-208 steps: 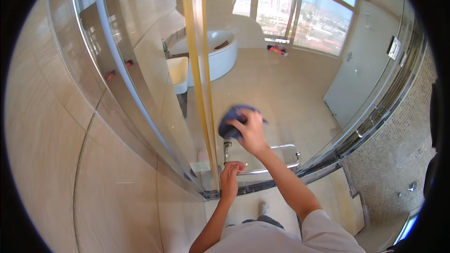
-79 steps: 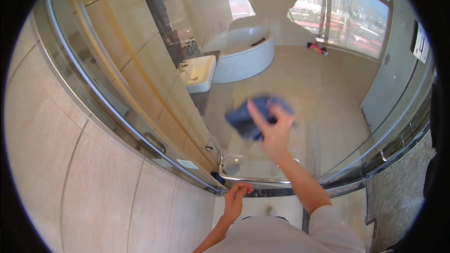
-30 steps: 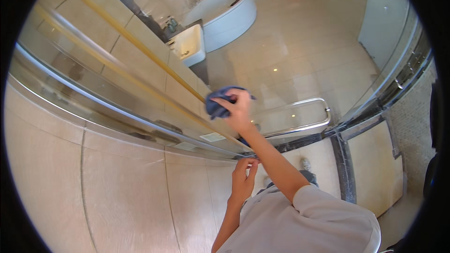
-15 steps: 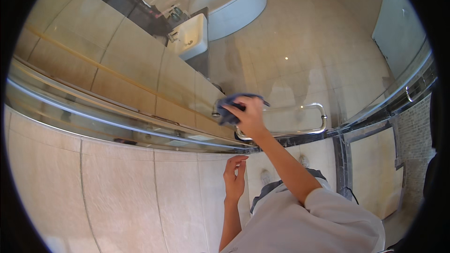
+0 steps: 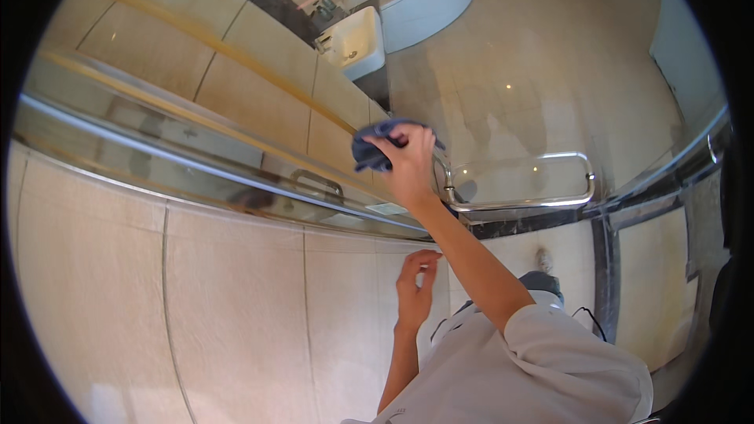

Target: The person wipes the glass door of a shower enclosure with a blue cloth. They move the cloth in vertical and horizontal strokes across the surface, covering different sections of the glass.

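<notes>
While the person's bare right hand [image 5: 411,159] pinches a crumpled dark blue cloth [image 5: 369,151] between thumb and bent fingers, this cloth is in front of the clear glass panel [image 5: 510,129], just left of the shiny bent metal handle [image 5: 518,205]; whether they touch, one cannot tell. Lower, the empty left hand [image 5: 415,286] has loosely curved fingers, with the thumb apart.

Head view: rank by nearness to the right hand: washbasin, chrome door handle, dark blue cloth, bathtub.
From the right hand:
1. Dark blue cloth: in its grip, at the fingers.
2. Chrome door handle: to the right, slightly lower.
3. Washbasin: beyond, up and left.
4. Bathtub: behind the washbasin, top of view.
</notes>
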Demonstrator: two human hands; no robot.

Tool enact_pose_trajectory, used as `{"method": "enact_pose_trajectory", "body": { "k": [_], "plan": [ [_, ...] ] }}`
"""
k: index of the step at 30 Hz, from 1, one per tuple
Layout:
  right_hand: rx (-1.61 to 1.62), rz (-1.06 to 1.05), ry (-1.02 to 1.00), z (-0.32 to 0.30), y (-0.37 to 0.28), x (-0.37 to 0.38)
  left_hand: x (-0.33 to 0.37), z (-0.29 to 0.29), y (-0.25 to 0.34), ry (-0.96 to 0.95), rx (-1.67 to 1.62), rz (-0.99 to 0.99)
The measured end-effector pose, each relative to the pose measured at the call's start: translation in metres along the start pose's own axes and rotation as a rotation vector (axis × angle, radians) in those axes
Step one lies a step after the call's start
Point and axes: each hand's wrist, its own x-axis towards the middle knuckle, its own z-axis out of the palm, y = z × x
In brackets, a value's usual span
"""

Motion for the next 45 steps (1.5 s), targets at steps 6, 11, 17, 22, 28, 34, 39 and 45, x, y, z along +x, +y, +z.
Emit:
{"method": "enact_pose_trajectory", "body": {
  "k": [6,11,17,22,28,34,39,45],
  "plan": [
    [-0.285,0.312,0.386,-0.089,0.098,-0.052,0.028,-0.071,-0.052,0.067,-0.041,-0.07],
    [-0.201,0.25,0.664,-0.131,0.046,0.046,0.045,-0.064,-0.071,-0.076,-0.11,-0.076],
    [-0.214,0.092,0.171,-0.016,0.005,-0.021,0.048,-0.058,-0.053,-0.214,-0.16,-0.013],
    [-0.308,0.366,0.488,-0.084,0.088,-0.045,0.028,-0.065,-0.054,-0.138,-0.152,0.04],
    [-0.141,0.091,0.551,-0.062,-0.006,0.049,-0.006,-0.045,-0.073,0.002,-0.263,-0.108],
    [-0.02,0.49,0.209,-0.008,0.042,-0.083,0.01,-0.042,-0.035,-0.037,-0.055,0.001],
    [-0.086,0.391,0.405,-0.104,0.063,0.002,0.004,-0.023,-0.042,0.084,-0.148,-0.08],
    [-0.104,0.105,0.202,-0.055,-0.042,0.076,-0.006,0.018,-0.03,-0.027,-0.183,-0.128]
  ]
}}
